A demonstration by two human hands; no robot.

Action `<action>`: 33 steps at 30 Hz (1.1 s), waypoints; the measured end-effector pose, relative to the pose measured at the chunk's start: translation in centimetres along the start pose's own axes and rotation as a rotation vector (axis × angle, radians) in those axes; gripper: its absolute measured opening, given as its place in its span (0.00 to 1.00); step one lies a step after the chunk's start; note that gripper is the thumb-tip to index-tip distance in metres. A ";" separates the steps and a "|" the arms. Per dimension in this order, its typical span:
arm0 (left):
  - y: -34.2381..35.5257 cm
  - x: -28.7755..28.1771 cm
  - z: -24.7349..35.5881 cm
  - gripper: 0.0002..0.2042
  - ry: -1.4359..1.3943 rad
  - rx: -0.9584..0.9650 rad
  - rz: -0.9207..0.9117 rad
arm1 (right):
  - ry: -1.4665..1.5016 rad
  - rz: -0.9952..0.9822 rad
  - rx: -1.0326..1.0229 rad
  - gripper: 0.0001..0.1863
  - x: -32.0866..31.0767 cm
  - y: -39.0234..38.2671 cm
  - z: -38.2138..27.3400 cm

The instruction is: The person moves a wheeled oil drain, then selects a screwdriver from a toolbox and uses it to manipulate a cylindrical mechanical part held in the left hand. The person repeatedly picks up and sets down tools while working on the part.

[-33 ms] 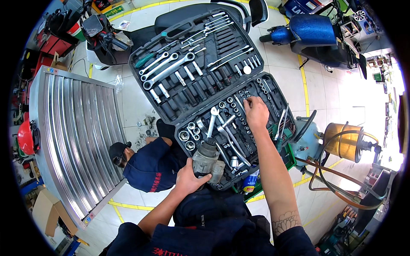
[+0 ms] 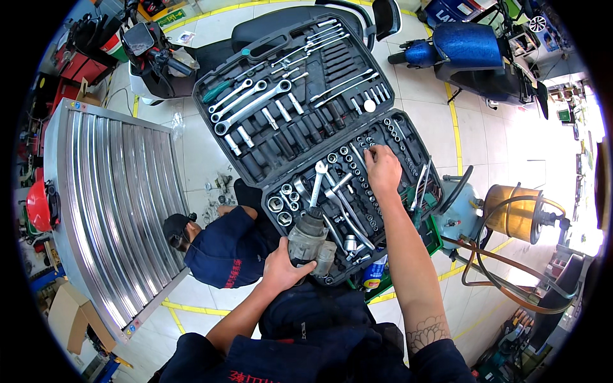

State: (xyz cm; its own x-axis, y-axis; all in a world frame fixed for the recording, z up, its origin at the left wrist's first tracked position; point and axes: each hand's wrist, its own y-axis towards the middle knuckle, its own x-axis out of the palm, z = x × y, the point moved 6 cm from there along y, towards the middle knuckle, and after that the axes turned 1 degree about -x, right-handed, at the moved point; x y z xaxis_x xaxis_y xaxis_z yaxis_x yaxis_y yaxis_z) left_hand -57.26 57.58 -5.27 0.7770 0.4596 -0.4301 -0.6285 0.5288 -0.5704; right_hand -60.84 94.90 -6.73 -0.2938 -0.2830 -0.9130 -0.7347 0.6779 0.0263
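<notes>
An open black tool case [image 2: 260, 173] lies before me, its compartments filled with sockets, ratchets and wrenches. My left hand [image 2: 287, 267] is wrapped round a worn grey cylindrical unit [image 2: 305, 237] with a dark nose and a smaller cylinder at its side; its exact kind is unclear. That unit is over the near left part of the case, close to a combination wrench [image 2: 317, 182] and several large sockets [image 2: 275, 203]. My right hand [image 2: 384, 170] reaches into the case among the small sockets, fingers curled together; whatever they pinch is hidden.
A co-worker [image 2: 223, 246] crouches at the left, beside small parts on the floor. A ribbed metal cabinet [image 2: 121, 217] stands beyond. Scooters, one with blue panels [image 2: 469, 46], are at the back. At right are a yellow canister [image 2: 511, 214], hoses and a blue spray can [image 2: 374, 274].
</notes>
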 end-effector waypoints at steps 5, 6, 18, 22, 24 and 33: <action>0.0 0.0 -0.1 0.42 0.018 -0.026 -0.014 | 0.039 0.038 0.012 0.10 -0.1 -0.1 0.0; 0.0 0.1 -0.1 0.42 0.020 -0.023 -0.012 | 0.050 0.036 0.023 0.10 -0.2 -0.1 0.0; 0.0 -0.3 0.3 0.43 0.015 -0.015 0.004 | -0.030 -0.074 0.076 0.12 -0.5 1.0 -0.7; 0.0 0.1 -0.2 0.43 0.022 -0.025 -0.006 | -0.080 -0.064 0.014 0.16 -2.3 0.1 -2.3; 0.1 0.1 -0.3 0.43 0.025 -0.020 -0.009 | -0.001 -0.033 -0.072 0.15 -3.4 -2.0 -3.0; 0.2 0.7 -1.1 0.43 0.013 -0.011 -0.007 | 0.241 -0.518 -0.357 0.15 -4.0 -20.0 -7.0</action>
State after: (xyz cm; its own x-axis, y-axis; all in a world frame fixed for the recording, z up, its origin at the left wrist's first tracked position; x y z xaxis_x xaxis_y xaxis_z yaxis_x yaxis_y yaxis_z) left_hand -56.80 57.17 -6.43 0.7816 0.4464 -0.4357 -0.6230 0.5235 -0.5812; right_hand -49.25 77.79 -0.75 0.0527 -0.6830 -0.7285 -0.9625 0.1598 -0.2194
